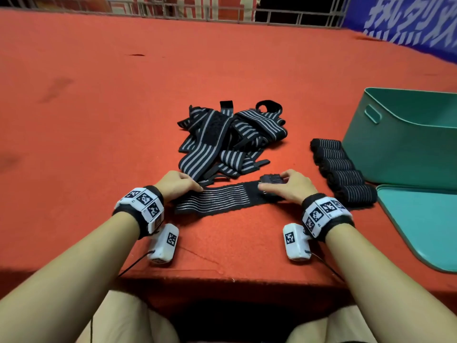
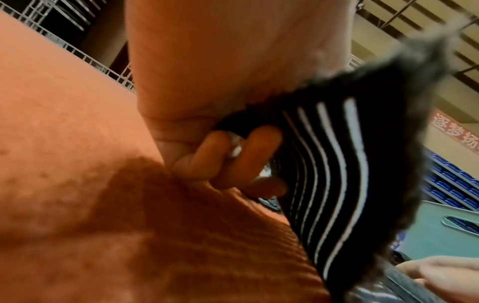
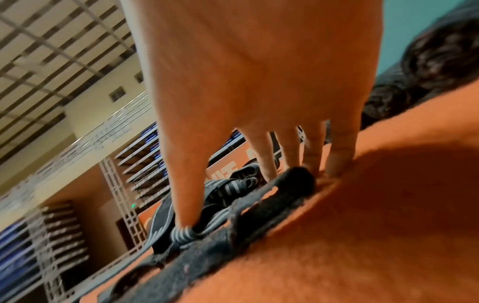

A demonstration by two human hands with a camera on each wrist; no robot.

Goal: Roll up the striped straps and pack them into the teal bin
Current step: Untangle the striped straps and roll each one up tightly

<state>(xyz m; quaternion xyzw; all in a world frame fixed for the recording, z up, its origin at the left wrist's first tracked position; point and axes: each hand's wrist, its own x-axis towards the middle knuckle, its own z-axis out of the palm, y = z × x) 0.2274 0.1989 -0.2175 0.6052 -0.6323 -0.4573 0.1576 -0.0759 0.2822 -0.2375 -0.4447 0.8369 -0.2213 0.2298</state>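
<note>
Striped strap [image 1: 217,198] flat on table [image 1: 99,95], beside teal bin [image 1: 405,134]; left hand [image 1: 176,183] pinched one end, right hand [image 1: 291,185] gripped started roll. Risked loose, crooked coil if tension slipped.

A table [image 1: 99,107] covered in red-orange felt fills the view. A flat teal plastic lid [image 1: 420,219] with rounded corners lies at its right near edge. Beyond the far edge stand a grey metal railing [image 1: 284,17] and a blue banner [image 1: 408,18] with white characters.

Flat striped strap [image 1: 217,198] on red table, tangled strap pile [image 1: 230,139] behind, five rolls [image 1: 342,169] beside upright teal bin [image 1: 405,144]
</note>
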